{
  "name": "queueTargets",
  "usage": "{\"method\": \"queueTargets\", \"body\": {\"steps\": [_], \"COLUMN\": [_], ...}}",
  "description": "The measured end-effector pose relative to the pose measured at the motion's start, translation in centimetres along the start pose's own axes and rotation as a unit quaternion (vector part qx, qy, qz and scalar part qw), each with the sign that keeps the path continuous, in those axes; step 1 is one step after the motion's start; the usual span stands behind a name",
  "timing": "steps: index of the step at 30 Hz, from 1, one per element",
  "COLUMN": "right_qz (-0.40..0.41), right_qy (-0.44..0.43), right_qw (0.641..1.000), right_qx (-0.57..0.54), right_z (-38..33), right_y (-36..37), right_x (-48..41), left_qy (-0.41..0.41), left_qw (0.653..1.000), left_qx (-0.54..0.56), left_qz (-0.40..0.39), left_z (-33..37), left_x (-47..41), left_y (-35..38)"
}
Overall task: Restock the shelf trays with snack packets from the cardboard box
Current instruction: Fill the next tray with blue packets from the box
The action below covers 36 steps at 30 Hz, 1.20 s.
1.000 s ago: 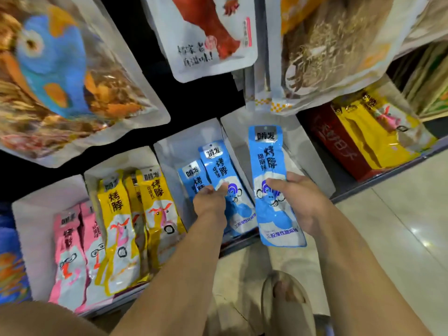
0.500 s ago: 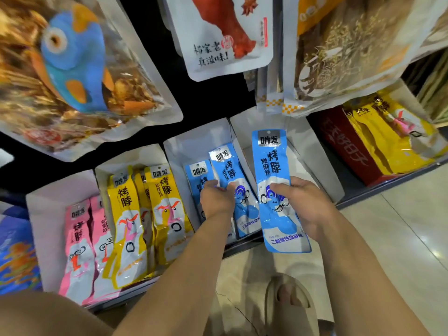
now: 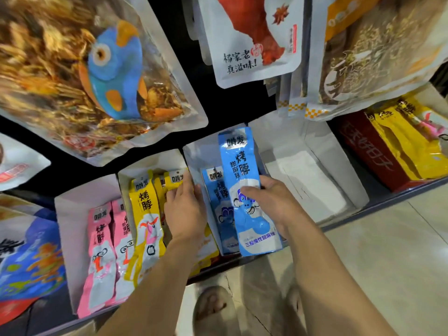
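Note:
My right hand (image 3: pixel 269 202) grips a long blue snack packet (image 3: pixel 242 166) by its middle, holding it over the white tray (image 3: pixel 201 151) where another blue packet (image 3: pixel 215 190) stands. My left hand (image 3: pixel 185 209) rests with fairly straight fingers on the yellow packets (image 3: pixel 145 209) in the neighbouring tray (image 3: pixel 126 175). Further left, a tray (image 3: pixel 68 238) holds pink packets (image 3: pixel 101 246). To the right of the blue one is a white tray (image 3: pixel 339 170) with nothing in it. The cardboard box is out of view.
Large snack bags (image 3: pixel 97 76) hang just above the trays, overlapping their back edges. A red box (image 3: pixel 371 154) with yellow packets sits on the shelf at the right. Below the shelf edge is tiled floor (image 3: pixel 388 251) and my sandalled foot (image 3: pixel 213 309).
My left hand let go of the blue packets in the tray and moved left onto the yellow packets. My right hand carried its blue packet left, over the blue tray.

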State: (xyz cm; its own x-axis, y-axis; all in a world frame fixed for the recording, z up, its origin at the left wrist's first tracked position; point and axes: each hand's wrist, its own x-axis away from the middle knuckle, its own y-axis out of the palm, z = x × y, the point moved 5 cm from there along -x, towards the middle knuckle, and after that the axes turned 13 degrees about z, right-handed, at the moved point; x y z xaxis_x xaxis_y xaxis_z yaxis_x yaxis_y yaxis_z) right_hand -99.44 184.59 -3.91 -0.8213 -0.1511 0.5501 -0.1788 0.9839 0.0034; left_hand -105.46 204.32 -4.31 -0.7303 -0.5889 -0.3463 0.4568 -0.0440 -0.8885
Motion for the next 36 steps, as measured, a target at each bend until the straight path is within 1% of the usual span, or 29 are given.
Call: {"method": "queueTargets", "body": {"steps": [3, 6, 11, 16, 21, 25, 27, 29, 32, 34, 36], "right_qz": [0.022, 0.038, 0.076, 0.102, 0.134, 0.144, 0.141, 0.137, 0.129, 0.118, 0.105], "right_qy": [-0.026, -0.048, -0.086, -0.088, -0.104, -0.109, -0.118, -0.136, -0.164, -0.182, -0.203], "right_qw": [0.997, 0.993, 0.976, 0.962, 0.939, 0.926, 0.918, 0.906, 0.887, 0.872, 0.857], "right_qx": [0.075, 0.104, 0.184, 0.235, 0.3, 0.333, 0.351, 0.376, 0.413, 0.439, 0.463], "right_z": [1.1, 2.0, 3.3, 4.8, 5.4, 5.1, 4.4, 3.5, 1.7, 0.3, -1.2], "right_y": [1.9, 3.8, 6.0, 7.3, 7.8, 7.8, 7.7, 7.7, 7.4, 7.4, 7.5], "right_x": [-1.4, -2.4, -3.2, -3.4, -3.7, -2.8, -1.8, -0.3, 2.3, 4.4, 6.8], "left_qy": [0.021, 0.017, 0.023, -0.007, -0.007, -0.012, -0.018, -0.033, -0.041, -0.032, 0.001], "left_qw": [0.999, 0.999, 0.999, 1.0, 1.0, 0.998, 0.994, 0.986, 0.97, 0.964, 0.961], "left_qx": [-0.023, -0.025, -0.025, -0.006, -0.016, -0.025, -0.013, -0.004, -0.019, -0.03, -0.065], "left_qz": [0.011, 0.016, 0.011, 0.002, -0.011, -0.059, -0.104, -0.166, -0.239, -0.262, -0.27], "left_z": [-0.3, -0.3, -0.6, -0.8, -0.6, -0.6, -0.4, -0.4, -0.4, -0.2, 0.0], "left_x": [0.5, 0.7, 0.7, 0.8, 0.8, 0.4, -0.3, -1.2, -1.8, -1.7, -1.8], "left_y": [0.7, 1.0, 1.3, 1.4, 1.2, 0.7, 0.1, -0.8, -3.7, -6.3, -9.4]}}
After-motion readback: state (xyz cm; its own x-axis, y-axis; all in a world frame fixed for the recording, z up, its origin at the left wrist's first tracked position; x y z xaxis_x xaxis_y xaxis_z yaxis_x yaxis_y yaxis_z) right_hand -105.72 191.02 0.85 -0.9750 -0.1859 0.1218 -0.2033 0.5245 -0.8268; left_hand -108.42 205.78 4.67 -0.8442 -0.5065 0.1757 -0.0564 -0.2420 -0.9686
